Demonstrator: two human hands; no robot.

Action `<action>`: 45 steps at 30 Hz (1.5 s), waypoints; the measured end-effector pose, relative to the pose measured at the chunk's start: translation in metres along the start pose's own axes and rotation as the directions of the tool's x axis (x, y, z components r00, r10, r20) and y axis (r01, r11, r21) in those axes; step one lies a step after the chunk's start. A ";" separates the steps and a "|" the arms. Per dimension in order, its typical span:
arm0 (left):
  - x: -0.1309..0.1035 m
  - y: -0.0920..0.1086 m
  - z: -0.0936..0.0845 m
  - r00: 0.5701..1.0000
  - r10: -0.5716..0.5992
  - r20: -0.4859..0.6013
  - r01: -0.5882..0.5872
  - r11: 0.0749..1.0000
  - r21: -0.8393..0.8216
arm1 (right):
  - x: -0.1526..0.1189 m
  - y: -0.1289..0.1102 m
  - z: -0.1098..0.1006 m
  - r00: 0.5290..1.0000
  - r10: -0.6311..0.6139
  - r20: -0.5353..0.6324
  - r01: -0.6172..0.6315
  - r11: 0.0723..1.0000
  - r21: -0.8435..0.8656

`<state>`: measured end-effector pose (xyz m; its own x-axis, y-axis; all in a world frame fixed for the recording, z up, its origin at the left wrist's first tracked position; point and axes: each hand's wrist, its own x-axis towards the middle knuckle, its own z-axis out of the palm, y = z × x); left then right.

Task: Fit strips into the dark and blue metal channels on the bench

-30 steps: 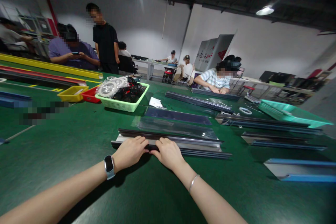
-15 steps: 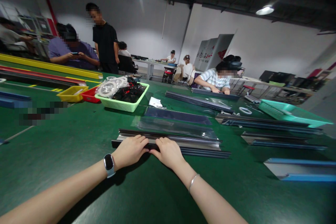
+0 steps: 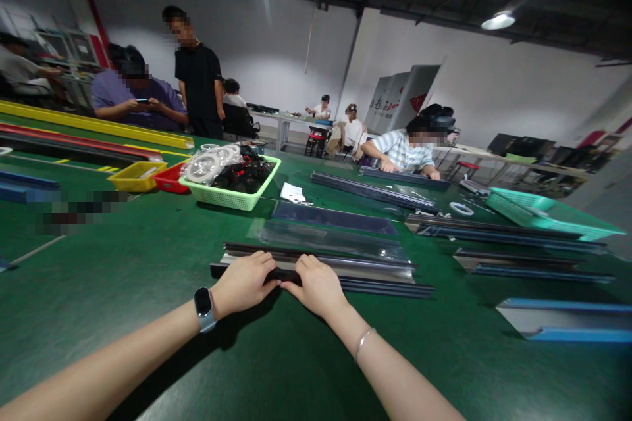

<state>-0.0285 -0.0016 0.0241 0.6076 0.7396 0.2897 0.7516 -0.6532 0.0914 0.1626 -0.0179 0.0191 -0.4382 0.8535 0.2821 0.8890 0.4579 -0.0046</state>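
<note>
One long trough-shaped profile (image 3: 368, 268) lies on the green table (image 3: 296, 368) right under the fingers, its long axis running left to right across the person's front. Both hands grip its near rail: the left hand (image 3: 245, 281) sits close to the left end, the right hand (image 3: 318, 283) nearer the middle, thumb tips almost meeting. Fingers curl over the rail with thumbs on the near side, holding it; how firmly, I cannot tell. The profile shows a silvery inner face between dark, ridged edges, with more length bare to the right. Just beyond lie a clear film sheet (image 3: 330, 238) and a dark strip (image 3: 336, 218), both roughly parallel to it.
</note>
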 end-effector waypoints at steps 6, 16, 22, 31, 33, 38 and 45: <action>0.001 -0.001 0.000 0.999 0.021 -0.036 -0.023 0.999 -0.046 | 0.000 0.001 0.002 0.999 -0.015 -0.046 0.017 0.999 0.035; 0.004 -0.003 0.005 0.999 0.002 -0.036 -0.004 0.999 -0.055 | 0.002 0.003 0.002 1.000 -0.005 -0.002 0.005 0.999 0.034; 0.004 -0.003 0.005 1.000 0.000 -0.025 -0.001 0.999 -0.033 | 0.002 0.003 0.002 1.000 -0.010 -0.011 0.011 1.000 0.030; 0.002 0.000 0.006 0.999 -0.007 -0.037 0.006 1.000 -0.023 | 0.000 0.002 0.009 0.998 0.037 -0.054 -0.038 0.999 -0.021; 0.001 0.001 0.006 0.999 -0.001 -0.042 0.001 1.000 -0.007 | 0.000 0.002 0.010 0.998 0.046 -0.049 -0.047 0.999 -0.022; 0.002 0.000 0.007 0.999 -0.002 -0.046 0.003 1.000 0.015 | 0.000 0.002 0.009 0.998 0.053 -0.043 -0.053 0.998 -0.016; 0.003 0.000 0.008 1.000 -0.013 -0.025 0.013 1.000 0.012 | 0.000 0.002 0.007 0.997 0.067 -0.027 -0.067 0.998 -0.009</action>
<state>-0.0252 0.0019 0.0175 0.5913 0.7436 0.3120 0.7626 -0.6414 0.0834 0.1633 -0.0160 0.0126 -0.3741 0.8753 0.3066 0.9175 0.3975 -0.0153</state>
